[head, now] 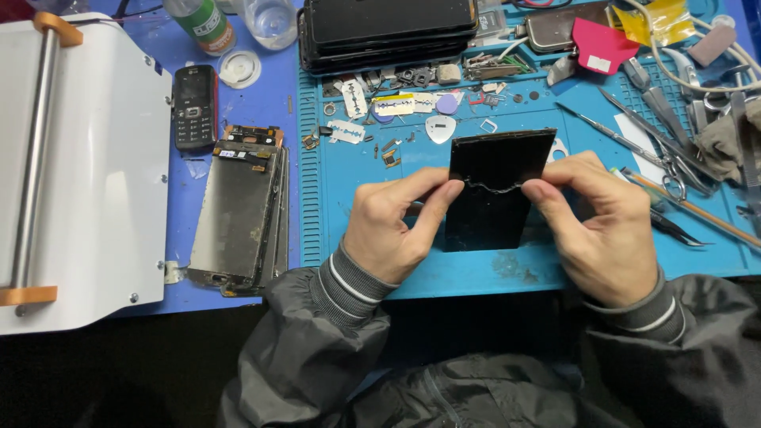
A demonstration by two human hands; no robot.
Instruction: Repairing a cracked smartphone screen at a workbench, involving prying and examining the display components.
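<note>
A black phone screen panel (495, 162) lies on the blue work mat (349, 182), with a thin film or wire line crossing its middle. My left hand (388, 226) pinches the panel's left edge with thumb and forefinger. My right hand (598, 226) pinches the right edge at the same height. Both wrists wear dark jacket sleeves with striped cuffs.
A stack of bare display panels (238, 210) and a small black keypad phone (194, 107) lie left of the mat. A white machine with a metal roller (87, 166) stands at far left. Tweezers and scissors (674, 170), razor blades (392, 105), picks and a stack of dark phones (388, 32) crowd the back.
</note>
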